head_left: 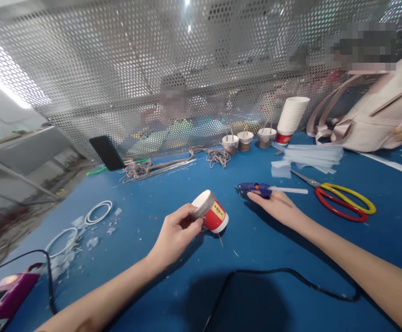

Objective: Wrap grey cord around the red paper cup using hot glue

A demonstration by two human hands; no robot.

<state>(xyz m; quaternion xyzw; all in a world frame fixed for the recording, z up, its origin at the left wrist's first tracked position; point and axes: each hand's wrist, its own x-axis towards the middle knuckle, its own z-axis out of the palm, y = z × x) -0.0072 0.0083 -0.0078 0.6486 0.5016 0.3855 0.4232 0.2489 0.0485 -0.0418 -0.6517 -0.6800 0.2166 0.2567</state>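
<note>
A red and white paper cup (216, 216) with grey cord wound near its rim lies tilted on its side, its mouth toward the upper left. Fingers of my left hand (177, 234) pinch it at the corded rim. To the right, my right hand (277, 206) is closed around a blue glue gun (255, 188), whose nozzle points left toward the cup. A translucent glue stick (291, 190) sticks out of the gun's back end. Some of the right hand's fingers are hidden beneath the gun.
Scissors (343, 196) with red and yellow handles lie right. Behind are translucent strips (309, 156), stacked cups (292, 115), corded cups (245, 140), grey cord (218, 157) and a phone (106, 152). White rings (98, 212) lie left; a black cable (280, 270) crosses the front.
</note>
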